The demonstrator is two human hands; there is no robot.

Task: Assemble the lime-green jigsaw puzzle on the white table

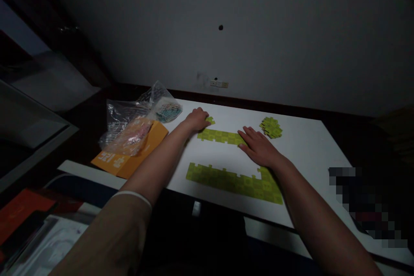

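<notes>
On a white table (310, 151) lie joined green puzzle pieces. My left hand (196, 119) is curled over a single green piece (210, 120) at the left end of a short joined strip (220, 136). My right hand (257, 146) lies flat, fingers spread, pressing the right end of that strip. A longer L-shaped joined section (233, 181) sits nearer the table's front edge, partly under my right wrist. A small heap of loose green pieces (271, 127) rests just beyond my right hand.
An orange box (129, 159) lies at the table's left end with clear plastic bags (136, 116) of other pieces on it. A dark wall runs behind the table. Red and white items (29, 220) sit low at the left.
</notes>
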